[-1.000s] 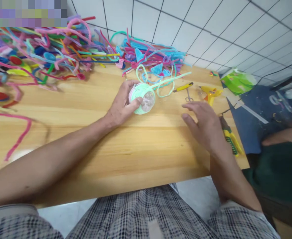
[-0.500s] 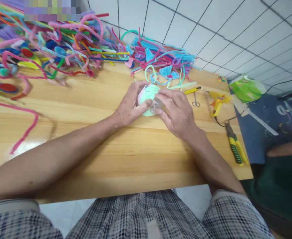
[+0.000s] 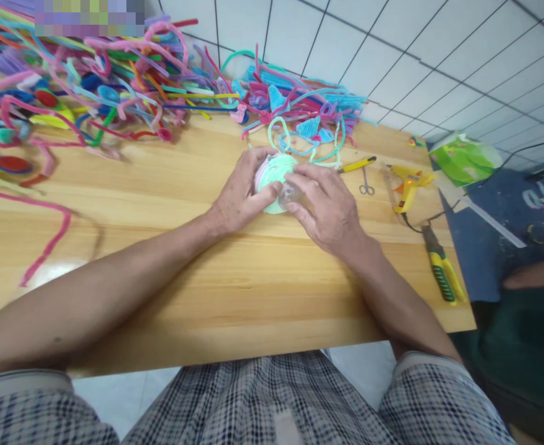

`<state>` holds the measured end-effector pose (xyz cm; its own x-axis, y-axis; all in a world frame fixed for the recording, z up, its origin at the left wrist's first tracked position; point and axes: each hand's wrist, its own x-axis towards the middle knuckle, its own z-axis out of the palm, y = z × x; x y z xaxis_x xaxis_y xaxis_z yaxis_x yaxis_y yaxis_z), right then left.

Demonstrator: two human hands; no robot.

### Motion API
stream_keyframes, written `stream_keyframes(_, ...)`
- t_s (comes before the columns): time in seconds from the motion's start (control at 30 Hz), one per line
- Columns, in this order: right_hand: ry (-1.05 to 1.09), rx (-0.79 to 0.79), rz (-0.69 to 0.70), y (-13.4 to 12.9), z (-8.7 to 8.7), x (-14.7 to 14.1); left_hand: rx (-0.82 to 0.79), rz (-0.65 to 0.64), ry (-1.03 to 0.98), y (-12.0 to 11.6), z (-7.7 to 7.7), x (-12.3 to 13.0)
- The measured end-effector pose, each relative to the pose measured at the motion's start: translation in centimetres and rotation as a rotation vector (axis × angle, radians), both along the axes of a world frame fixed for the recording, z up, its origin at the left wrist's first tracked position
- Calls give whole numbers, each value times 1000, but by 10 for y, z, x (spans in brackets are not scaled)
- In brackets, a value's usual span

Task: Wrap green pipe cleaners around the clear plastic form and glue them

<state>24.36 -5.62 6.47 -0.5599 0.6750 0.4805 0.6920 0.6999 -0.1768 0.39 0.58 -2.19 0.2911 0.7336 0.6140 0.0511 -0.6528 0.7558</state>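
Mint-green wound ball (image 3: 276, 174): between both hands, well in from the edges of the wooden table (image 3: 253, 296); impossible to tell whether resting on it.
Left hand (image 3: 244, 194): half closed round the ball's left side, thumb across its front.
Right hand (image 3: 330, 204): half closed, thumb and fingertips bent against the clear round part (image 3: 290, 194) on the ball's right.
Near edge: running below both hands, with a broad stretch of wood grain in between.
Right edge: lined by yellow-handled pliers (image 3: 442, 272) and a yellow glue gun (image 3: 410, 185).
Beyond right fingers: yellow utility knife (image 3: 358, 164) and small scissors (image 3: 365, 183), near.
Far edge: crowded with pipe cleaners (image 3: 128, 93) along the tiled wall (image 3: 341, 37).
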Motion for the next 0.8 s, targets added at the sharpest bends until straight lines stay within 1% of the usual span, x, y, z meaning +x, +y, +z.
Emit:
stream_keyframes(0.47,89,53,19,0,-8,1,-24,-9,-17,-1,0,1)
stream_keyframes(0.67,28,17,-11,1,-10,0,-51,-11,-25,-2,2,1)
stream_keyframes(0.8,-7,13,-47,0,-12,0,-42,-7,-11,-2,1,1)
